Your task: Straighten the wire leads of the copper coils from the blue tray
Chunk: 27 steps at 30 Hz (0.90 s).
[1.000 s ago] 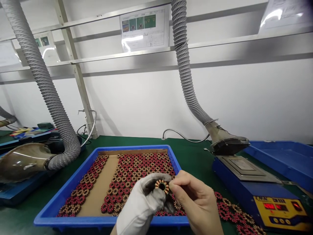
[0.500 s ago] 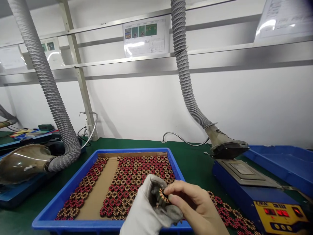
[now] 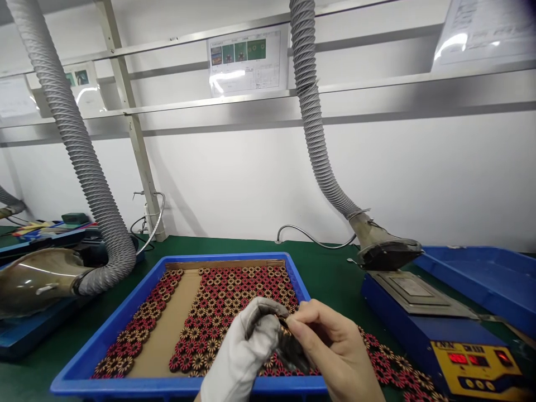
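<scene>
My left hand (image 3: 247, 346), in a white glove with grey, dirty fingertips, is closed around a small wound motor stator (image 3: 283, 322). Only a sliver of copper-coloured winding shows between the gloved fingers. My right hand (image 3: 335, 349) is bare, its thumb and index finger pinched together at the stator's edge. Whatever lies in that pinch is too small to make out. Both hands are above the near right part of a blue tray (image 3: 125, 386), where rows of red and copper-coloured stators (image 3: 234, 304) lie on cardboard.
More stators (image 3: 396, 365) lie right of the tray. Beyond them stands a blue heating unit (image 3: 427, 329) with a metal top and red digits, under a fume extraction hood (image 3: 387, 245). A second blue tray (image 3: 481, 273) is behind it. Another hood (image 3: 42, 279) hangs at left.
My left hand has turned and its fingers now cover most of the stator, which showed more before. My right fingers have stayed at its edge, the fingertips more tightly pinched.
</scene>
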Available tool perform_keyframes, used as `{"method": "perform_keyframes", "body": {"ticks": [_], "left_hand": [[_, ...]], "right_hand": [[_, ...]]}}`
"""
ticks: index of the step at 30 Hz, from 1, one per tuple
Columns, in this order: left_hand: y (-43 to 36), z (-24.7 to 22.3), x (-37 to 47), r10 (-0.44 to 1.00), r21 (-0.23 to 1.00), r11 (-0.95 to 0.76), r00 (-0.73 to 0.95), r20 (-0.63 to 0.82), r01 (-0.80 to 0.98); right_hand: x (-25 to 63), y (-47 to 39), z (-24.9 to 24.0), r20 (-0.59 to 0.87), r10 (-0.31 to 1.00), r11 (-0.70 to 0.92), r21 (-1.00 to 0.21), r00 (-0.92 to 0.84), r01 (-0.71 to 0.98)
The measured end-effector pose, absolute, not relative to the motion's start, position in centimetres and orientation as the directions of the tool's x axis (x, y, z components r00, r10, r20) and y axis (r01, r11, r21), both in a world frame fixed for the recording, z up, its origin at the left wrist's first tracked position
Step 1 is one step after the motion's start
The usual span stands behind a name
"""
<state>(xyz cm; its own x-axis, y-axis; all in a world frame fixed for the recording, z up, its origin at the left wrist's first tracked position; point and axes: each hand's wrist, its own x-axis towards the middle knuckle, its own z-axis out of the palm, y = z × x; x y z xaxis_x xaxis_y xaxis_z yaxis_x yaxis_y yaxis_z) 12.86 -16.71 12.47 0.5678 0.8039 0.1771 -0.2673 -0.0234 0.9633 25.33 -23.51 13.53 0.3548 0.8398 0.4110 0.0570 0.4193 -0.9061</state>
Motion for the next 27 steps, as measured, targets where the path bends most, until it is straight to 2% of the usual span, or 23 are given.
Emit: {"method": "perform_keyframes", "body": {"ticks": [9, 12, 15, 18, 23, 27], "left_hand": [[-16.6, 11.6, 13.2, 0.794, 0.946, 0.056, 0.589, 0.151, -0.318], [-16.5, 11.7, 13.2, 0.795, 0.936, 0.086, 0.590, 0.142, -0.341], [-16.1, 11.5, 13.1, 0.757, 0.943, 0.045, 0.627, 0.183, -0.330], [-15.5, 11.1, 13.2, 0.727, 0.946, 0.005, 0.651, 0.219, -0.323], [-15.6, 11.4, 13.4, 0.708, 0.950, 0.037, 0.679, 0.195, -0.311], [-16.3, 12.4, 13.4, 0.727, 0.952, 0.112, 0.677, 0.116, -0.284]], "right_hand": [[25.2, -23.3, 13.3, 0.410, 0.820, 0.464, -0.885, 0.400, -0.044], [25.2, -23.4, 13.5, 0.364, 0.848, 0.423, -0.903, 0.385, -0.078], [25.4, -23.5, 13.6, 0.291, 0.904, 0.347, -0.928, 0.312, -0.139], [25.8, -23.5, 13.7, 0.277, 0.926, 0.314, -0.942, 0.257, -0.116], [26.3, -23.8, 13.7, 0.290, 0.939, 0.313, -0.944, 0.188, -0.105], [26.1, -23.8, 13.8, 0.319, 0.920, 0.341, -0.938, 0.228, -0.063]]}}
